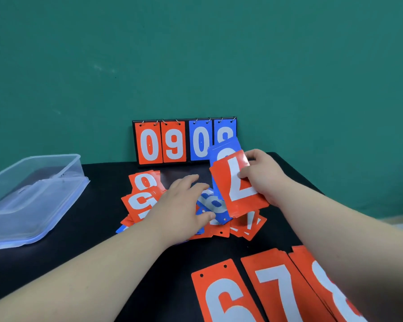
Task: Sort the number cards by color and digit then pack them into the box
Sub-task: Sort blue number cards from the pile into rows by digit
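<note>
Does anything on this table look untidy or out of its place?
The loose pile at the centre mixes red and blue cards, overlapping at skewed angles under the left hand. The red 7 card in the right hand is upside down, with a blue card behind it.

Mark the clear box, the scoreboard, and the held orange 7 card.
clear box (51, 156): head view, far rim.
scoreboard (150, 145): head view, orange 0 at its left end.
held orange 7 card (242, 195): head view, white bar of its digit.
</note>
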